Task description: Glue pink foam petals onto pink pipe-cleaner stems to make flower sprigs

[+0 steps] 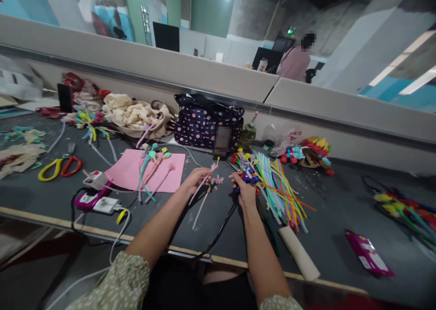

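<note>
My left hand (197, 179) is closed around a pale pink fuzzy stem (200, 189), a pipe cleaner with a small petal-like tip pointing up. Just right of it, a pink pipe-cleaner flower (217, 180) lies on the dark table, and a beige stem (201, 207) rests below. My right hand (243, 187) is curled against a blue tool (250, 177) that looks like a glue gun; a black cord (223, 223) runs down from there. The hand partly hides the tool, and its fingertips face my left hand, a short gap apart.
Many coloured pipe cleaners (277, 187) lie right of my right hand. Finished flower stems (156, 171) rest on pink paper (175, 164). Scissors (63, 164), a power strip (90, 200), a dotted bag (200, 123), a beige roll (299, 253) and a purple box (368, 253) stand around.
</note>
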